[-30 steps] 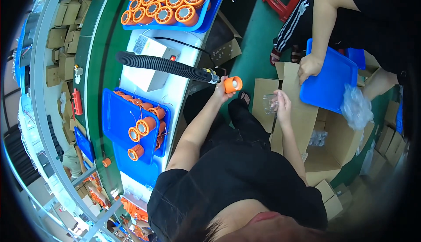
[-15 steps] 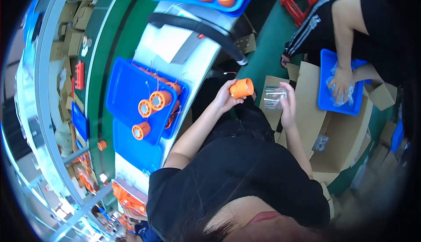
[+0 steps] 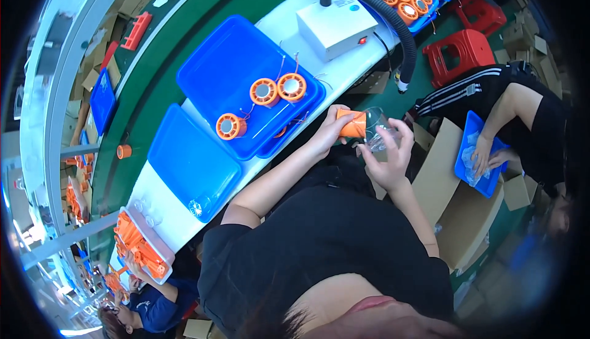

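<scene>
The hands are held close together in front of the body, just to the right of the table's edge. By the left hand (image 3: 330, 133), a round orange part (image 3: 352, 124) is gripped, with the thumb laid across it. By the right hand (image 3: 393, 157), a clear cup (image 3: 375, 121) is held between bent fingers and thumb.

To the left of the hands, a long white tabletop (image 3: 175, 222) is seen, with a green strip (image 3: 153, 102) set along its far side. Up and left of the hands, a blue tray (image 3: 215, 62) is laid down, and three orange coils (image 3: 264, 92) with thin wires are set on it. Closer to the body, a second blue tray (image 3: 190, 161) is laid. Ahead of the hands, a white box (image 3: 335, 28) is set near a bent black hose (image 3: 408, 50). To the right, a brown box (image 3: 436, 161) is opened, and thin plastic is touched by another person's hands (image 3: 482, 151). Farther ahead, a red stool (image 3: 470, 41) is placed.

The orange part is held in the left hand, between both hands. The cup is held right beside its end; whether they are joined cannot be told.
</scene>
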`<state>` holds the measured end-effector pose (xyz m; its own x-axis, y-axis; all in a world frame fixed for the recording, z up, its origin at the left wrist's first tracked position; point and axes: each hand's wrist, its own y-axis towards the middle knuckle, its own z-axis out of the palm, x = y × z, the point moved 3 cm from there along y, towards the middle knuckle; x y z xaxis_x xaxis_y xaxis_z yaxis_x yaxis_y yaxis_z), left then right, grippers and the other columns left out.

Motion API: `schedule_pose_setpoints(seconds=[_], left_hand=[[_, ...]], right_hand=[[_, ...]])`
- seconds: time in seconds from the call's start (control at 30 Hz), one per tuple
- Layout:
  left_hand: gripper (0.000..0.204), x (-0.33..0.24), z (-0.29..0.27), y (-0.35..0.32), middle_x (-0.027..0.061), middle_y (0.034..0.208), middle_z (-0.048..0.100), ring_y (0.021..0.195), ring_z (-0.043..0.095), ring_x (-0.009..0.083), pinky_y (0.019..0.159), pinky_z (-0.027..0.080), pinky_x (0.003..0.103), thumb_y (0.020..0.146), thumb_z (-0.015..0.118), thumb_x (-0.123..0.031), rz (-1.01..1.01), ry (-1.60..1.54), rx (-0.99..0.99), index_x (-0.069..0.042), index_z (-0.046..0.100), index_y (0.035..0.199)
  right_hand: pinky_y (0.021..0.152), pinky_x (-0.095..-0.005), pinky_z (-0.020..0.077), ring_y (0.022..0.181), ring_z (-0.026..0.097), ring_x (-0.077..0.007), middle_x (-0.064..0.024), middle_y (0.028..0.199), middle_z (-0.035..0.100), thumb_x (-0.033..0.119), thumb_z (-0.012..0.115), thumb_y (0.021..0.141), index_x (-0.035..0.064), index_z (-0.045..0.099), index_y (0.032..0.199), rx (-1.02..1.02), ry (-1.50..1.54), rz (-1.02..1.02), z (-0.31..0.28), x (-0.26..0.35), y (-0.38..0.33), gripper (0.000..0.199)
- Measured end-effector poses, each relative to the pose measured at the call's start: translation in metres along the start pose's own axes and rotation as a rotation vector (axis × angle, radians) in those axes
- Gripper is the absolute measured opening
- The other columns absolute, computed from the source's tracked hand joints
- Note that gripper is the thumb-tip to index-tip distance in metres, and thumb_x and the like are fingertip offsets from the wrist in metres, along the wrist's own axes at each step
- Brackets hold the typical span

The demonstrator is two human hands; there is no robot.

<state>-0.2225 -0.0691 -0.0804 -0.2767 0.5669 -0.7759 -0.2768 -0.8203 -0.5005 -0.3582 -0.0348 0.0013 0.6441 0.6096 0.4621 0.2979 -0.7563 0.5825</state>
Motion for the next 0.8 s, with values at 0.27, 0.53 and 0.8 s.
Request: schedule_pose_setpoints(seconds=[0.27, 0.53, 0.8], left_hand=[[0.035, -0.007, -0.039, -0.047, 0.0103, 0.094, 0.045, 0.086, 0.048, 0.0177, 0.074, 0.039, 0.028, 0.078, 0.054, -0.021, 0.513, 0.413, -0.11, -0.006, 0.035, 0.102], [0.036, -0.016, -0.06, -0.103, 0.009, 0.093, 0.045, 0.087, 0.046, 0.0158, 0.077, 0.038, 0.027, 0.078, 0.052, -0.014, 0.626, 0.362, -0.104, -0.004, 0.033, 0.107], [0.045, -0.015, -0.09, -0.137, 0.0146, 0.099, 0.046, 0.091, 0.05, 0.0278, 0.076, 0.041, 0.033, 0.074, 0.059, -0.024, 0.693, 0.537, -0.257, -0.004, 0.036, 0.107]], right_hand=[[0.061, -0.0254, 0.0421, 0.081, 0.05, -0.016, -0.0126, 0.101, 0.046, 0.019, 0.065, 0.07, 0.0049, 0.046, 0.108, 0.09, 0.277, 0.409, 0.021, 0.016, -0.003, 0.045], [0.047, -0.016, 0.0411, 0.071, 0.053, -0.0078, -0.0068, 0.098, 0.052, 0.029, 0.044, 0.086, 0.0025, 0.043, 0.111, 0.393, 0.907, 0.869, 0.057, 0.042, -0.004, 0.037], [0.045, -0.0182, 0.0429, 0.066, 0.054, -0.0078, -0.0076, 0.095, 0.054, 0.028, 0.04, 0.087, 0.0002, 0.044, 0.11, 0.504, 0.99, 0.794, 0.077, 0.071, 0.013, 0.036]])
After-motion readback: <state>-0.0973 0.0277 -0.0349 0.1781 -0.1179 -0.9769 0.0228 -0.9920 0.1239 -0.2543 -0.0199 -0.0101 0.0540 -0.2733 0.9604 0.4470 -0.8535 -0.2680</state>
